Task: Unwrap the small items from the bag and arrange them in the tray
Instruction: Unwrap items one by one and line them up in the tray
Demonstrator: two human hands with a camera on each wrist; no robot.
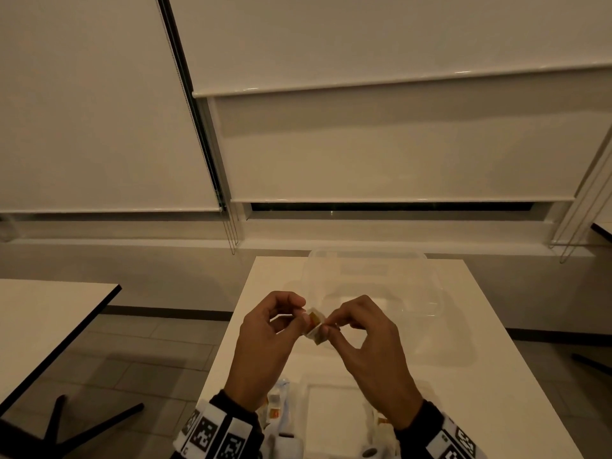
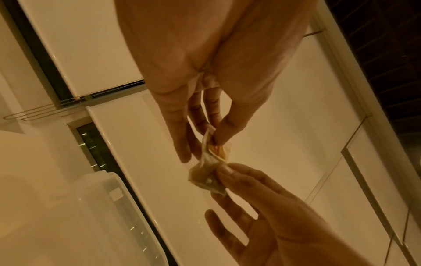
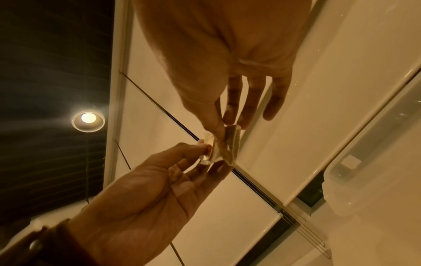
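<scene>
Hands — left [image 1: 265, 329] and right [image 1: 367, 329] — each pinch one wrapper [image 1: 315, 326] end above the table [image 1: 463, 376]. Tray [image 1: 427, 293] looks empty; wrapped items [image 1: 276, 405] remain — barely started, seemingly.

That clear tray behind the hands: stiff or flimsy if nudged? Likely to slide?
The clear tray looks thin-walled plastic, so probably light with some flex. It sits flat on the smooth white table, so a nudge would likely slide it rather than tip it.

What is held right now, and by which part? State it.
One small wrapped item, pinched by both hands: left hand grips the wrapper's left end, right hand its right end, above the table.
</scene>
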